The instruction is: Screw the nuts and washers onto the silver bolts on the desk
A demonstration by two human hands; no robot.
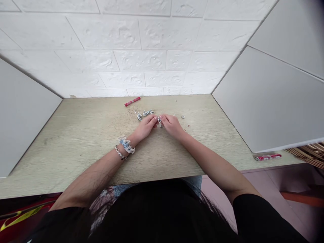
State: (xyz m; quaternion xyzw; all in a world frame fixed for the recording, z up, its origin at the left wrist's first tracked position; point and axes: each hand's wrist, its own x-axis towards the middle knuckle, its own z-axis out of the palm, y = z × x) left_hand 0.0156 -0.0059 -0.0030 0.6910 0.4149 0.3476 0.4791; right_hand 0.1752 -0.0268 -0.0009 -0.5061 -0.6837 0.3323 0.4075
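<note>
My left hand [148, 125] and my right hand [172, 125] meet over the middle of the table, fingertips pinched. Between them is a small silver metal fastener [159, 119], mostly covered by the fingers, so I cannot tell whether it is a bolt, a nut or both. A loose nut [161, 126] lies just beneath the fingertips. To the left, a bolt with washers [139, 116] stands near several more bolts [147, 112]. Another nut [183, 117] rests on the wood, right of my right hand.
On the pale wooden table [106, 135], a red tube-like stick [132, 101] lies toward the white brick wall [126, 60]. A similar red one [267, 157] is at the right front edge, beside a wicker basket [308, 153]. Grey panels [283, 98] stand at both sides.
</note>
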